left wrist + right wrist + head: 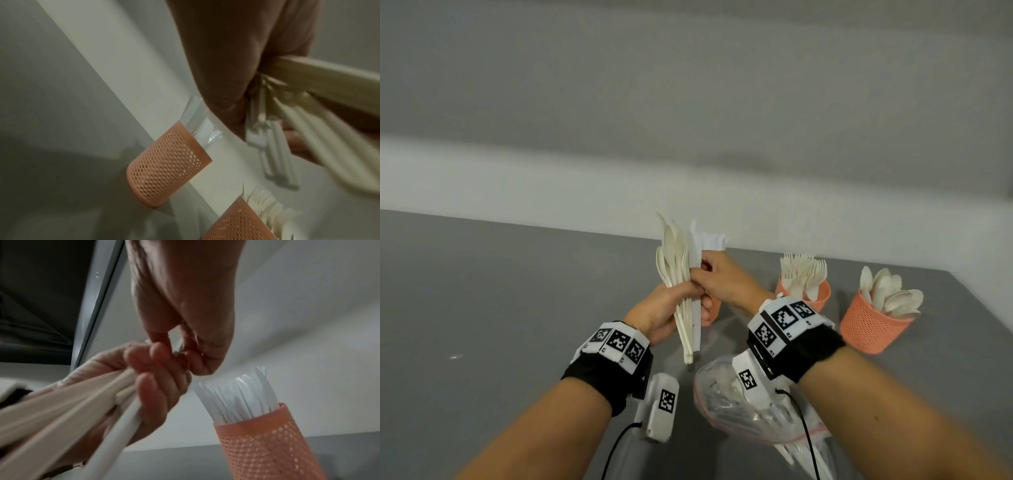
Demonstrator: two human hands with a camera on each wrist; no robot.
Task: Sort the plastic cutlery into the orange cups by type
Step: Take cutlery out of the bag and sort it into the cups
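My left hand (671, 308) grips a bundle of plastic cutlery (678, 270) upright above the grey table (500, 291); it holds cream spoons and white knives. My right hand (717, 277) pinches a white knife (694, 253) at the bundle's right side. Three orange mesh cups stand behind. The knife cup (265, 443) sits just beyond my hands, mostly hidden in the head view. The fork cup (810, 294) and the spoon cup (873, 322) stand to the right. In the left wrist view the knife cup (166, 164) and fork cup (240, 224) appear below the bundle (308, 129).
A clear zip bag (750, 407) with more cutlery lies on the table under my right wrist. A white wall (688, 188) runs along the table's far edge. The table's right edge passes just beyond the spoon cup.
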